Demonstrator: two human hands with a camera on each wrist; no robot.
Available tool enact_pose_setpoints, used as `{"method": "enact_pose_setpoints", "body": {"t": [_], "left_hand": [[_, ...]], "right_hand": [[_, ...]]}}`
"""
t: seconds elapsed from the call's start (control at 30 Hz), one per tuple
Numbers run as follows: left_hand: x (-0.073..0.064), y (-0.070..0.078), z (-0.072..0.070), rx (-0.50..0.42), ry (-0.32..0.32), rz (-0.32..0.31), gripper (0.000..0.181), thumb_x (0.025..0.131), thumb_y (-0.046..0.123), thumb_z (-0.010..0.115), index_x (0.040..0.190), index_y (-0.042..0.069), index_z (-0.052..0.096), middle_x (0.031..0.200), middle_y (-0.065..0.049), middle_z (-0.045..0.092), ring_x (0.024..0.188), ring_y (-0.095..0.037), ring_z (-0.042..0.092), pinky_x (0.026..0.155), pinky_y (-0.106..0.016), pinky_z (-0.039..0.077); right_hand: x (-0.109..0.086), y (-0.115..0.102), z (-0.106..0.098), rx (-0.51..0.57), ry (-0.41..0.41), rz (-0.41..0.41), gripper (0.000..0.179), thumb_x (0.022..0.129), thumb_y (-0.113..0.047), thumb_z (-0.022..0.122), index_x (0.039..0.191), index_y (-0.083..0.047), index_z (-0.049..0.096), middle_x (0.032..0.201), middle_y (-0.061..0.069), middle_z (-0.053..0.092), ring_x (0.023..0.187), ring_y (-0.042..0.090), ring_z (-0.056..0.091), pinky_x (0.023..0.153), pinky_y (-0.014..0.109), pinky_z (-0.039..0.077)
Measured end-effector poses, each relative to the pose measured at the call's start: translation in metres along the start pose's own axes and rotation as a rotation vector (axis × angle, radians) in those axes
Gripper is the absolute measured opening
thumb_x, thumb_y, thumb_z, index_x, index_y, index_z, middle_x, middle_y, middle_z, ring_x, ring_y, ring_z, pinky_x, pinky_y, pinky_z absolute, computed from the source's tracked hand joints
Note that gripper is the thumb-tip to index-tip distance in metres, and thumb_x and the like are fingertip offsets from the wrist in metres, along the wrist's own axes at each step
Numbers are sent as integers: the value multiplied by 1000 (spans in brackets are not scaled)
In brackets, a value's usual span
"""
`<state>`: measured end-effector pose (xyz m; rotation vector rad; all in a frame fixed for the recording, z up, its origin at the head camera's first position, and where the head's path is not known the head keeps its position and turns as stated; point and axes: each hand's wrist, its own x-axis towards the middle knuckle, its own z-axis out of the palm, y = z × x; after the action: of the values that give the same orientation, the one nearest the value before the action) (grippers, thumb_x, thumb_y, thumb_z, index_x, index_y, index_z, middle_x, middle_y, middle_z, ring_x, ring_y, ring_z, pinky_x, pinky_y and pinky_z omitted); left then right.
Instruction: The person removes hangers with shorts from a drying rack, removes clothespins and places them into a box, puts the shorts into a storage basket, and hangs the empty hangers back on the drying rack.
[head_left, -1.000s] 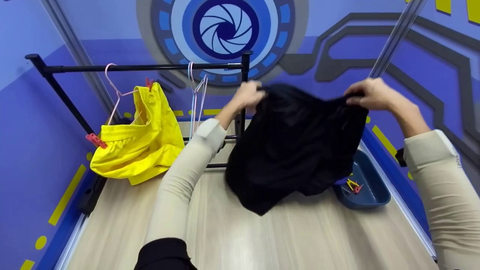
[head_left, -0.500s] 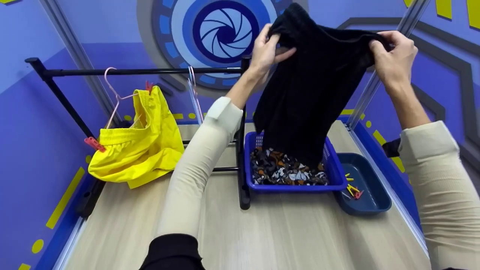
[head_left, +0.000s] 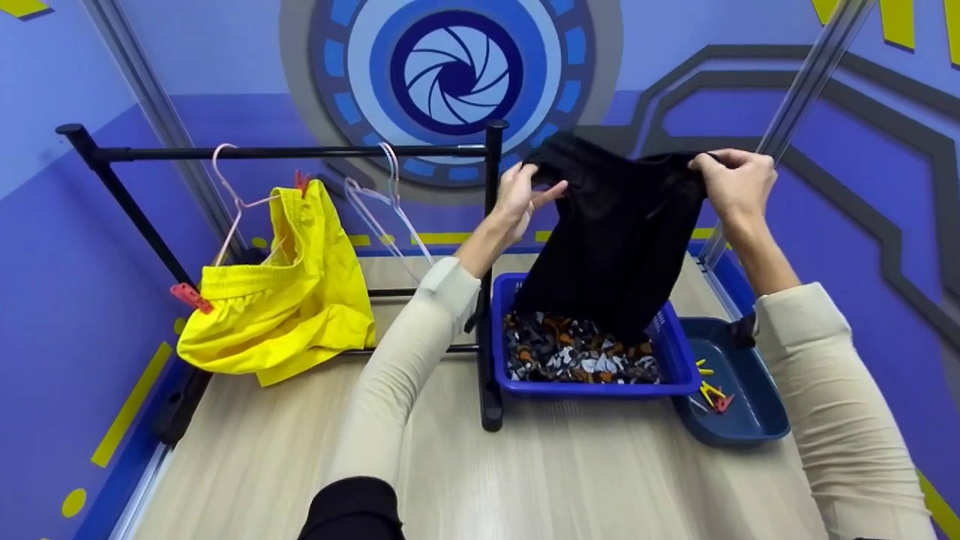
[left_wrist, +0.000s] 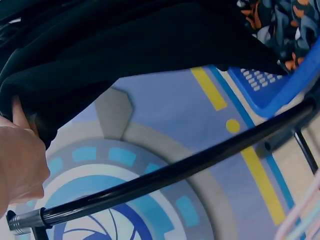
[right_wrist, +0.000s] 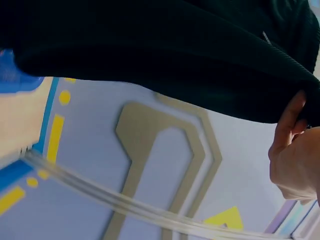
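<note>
A pair of black shorts point(head_left: 611, 225) hangs from both hands at its waistband, the legs reaching down into the blue basket point(head_left: 600, 390). My left hand point(head_left: 517, 199) grips the left end of the waistband, thumb extended along the front. On the right end, my right hand point(head_left: 739, 184) pinches the waistband between thumb and fingers. The left wrist view shows fingers point(left_wrist: 19, 112) against the dark cloth; in the right wrist view a finger point(right_wrist: 291, 117) presses at the band's edge. Patterned cloth point(head_left: 577, 352) in grey, orange and white lies in the basket.
Yellow shorts point(head_left: 285, 300) hang by red clothespins point(head_left: 191, 298) from a pink hanger on the black rack point(head_left: 315, 152). More hangers point(head_left: 392, 180) hang toward the rack's right end. Beside the basket, a dark blue tub point(head_left: 750, 412) holds yellow and red clothespins point(head_left: 712, 394).
The black shorts swung up off the front of the basket, then came down again between both hands. Both hands rose and then lowered. The loose hangers have swung on the rail.
</note>
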<state>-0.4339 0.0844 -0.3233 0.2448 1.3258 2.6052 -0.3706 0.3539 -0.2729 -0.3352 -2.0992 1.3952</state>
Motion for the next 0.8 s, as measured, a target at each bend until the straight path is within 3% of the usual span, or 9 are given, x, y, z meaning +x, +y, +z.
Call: {"method": "enact_pose_setpoints", "body": {"t": [0.2, 0.27, 0.33, 0.4, 0.5, 0.57, 0.67, 0.73, 0.8], "left_hand": [[-7, 14, 16, -95, -49, 40, 38, 110, 11, 36, 143, 2, 55, 136, -16, 63, 122, -36, 64, 87, -29, 61], [-7, 19, 18, -104, -48, 29, 38, 111, 11, 36, 144, 3, 54, 135, -16, 63, 124, -36, 63, 83, -27, 62], [-4, 16, 13, -56, -26, 7, 40, 111, 11, 35, 147, 3, 51, 140, -18, 60, 113, -31, 69, 84, -27, 61], [0, 8, 4, 6, 31, -49, 42, 111, 9, 33, 151, 3, 44, 148, -18, 55, 113, -31, 71, 87, -28, 61], [0, -15, -14, 171, 136, -157, 50, 109, 3, 31, 160, 3, 28, 163, -18, 35, 118, -28, 70, 93, -29, 59], [-2, -36, -28, 264, 196, -203, 55, 108, 0, 31, 162, 3, 20, 167, -17, 26, 133, -32, 59, 94, -27, 58], [-1, -76, -54, 562, 211, -155, 56, 105, 1, 35, 161, 6, 27, 167, -15, 29, 135, -28, 58, 96, -30, 58], [6, -109, -81, 882, 132, -27, 52, 104, 7, 36, 155, 9, 42, 158, -12, 46, 131, -25, 62, 98, -32, 57], [5, -130, -99, 1271, 28, -8, 49, 102, 10, 39, 149, 14, 52, 148, -11, 58, 127, -27, 64, 101, -35, 55]], "right_hand": [[1, -24, -3, 503, -43, 44, 16, 79, 1, 69, 68, -5, 79, 61, -7, 69, 53, 2, 59, 50, 15, 48], [0, -32, -4, 556, -56, 31, 17, 79, 3, 67, 68, -3, 78, 60, -4, 69, 48, 3, 58, 47, 15, 48], [-1, -31, -2, 435, -64, -9, 18, 80, 0, 68, 67, -7, 79, 60, -10, 67, 53, 0, 58, 52, 15, 47], [-2, -19, 1, 183, -101, -80, 15, 82, -7, 67, 73, -9, 79, 61, -17, 66, 57, -4, 55, 57, 13, 45], [-4, 16, 9, -238, -169, -215, 18, 85, -16, 66, 87, -5, 80, 76, -4, 76, 68, -4, 55, 63, 11, 40], [-9, 45, 17, -373, -223, -261, 27, 86, -15, 64, 100, 5, 76, 91, 13, 78, 76, 5, 63, 69, 14, 44], [-26, 92, 35, -400, -294, -252, 32, 87, -10, 61, 108, 12, 71, 108, 32, 72, 92, 30, 68, 83, 31, 52], [-42, 123, 46, -392, -385, -260, 29, 86, -5, 60, 107, 14, 68, 106, 34, 69, 98, 42, 65, 89, 47, 53], [-56, 154, 54, -430, -533, -308, 24, 84, -1, 63, 103, 12, 68, 101, 31, 70, 94, 43, 65, 89, 55, 54]]}}
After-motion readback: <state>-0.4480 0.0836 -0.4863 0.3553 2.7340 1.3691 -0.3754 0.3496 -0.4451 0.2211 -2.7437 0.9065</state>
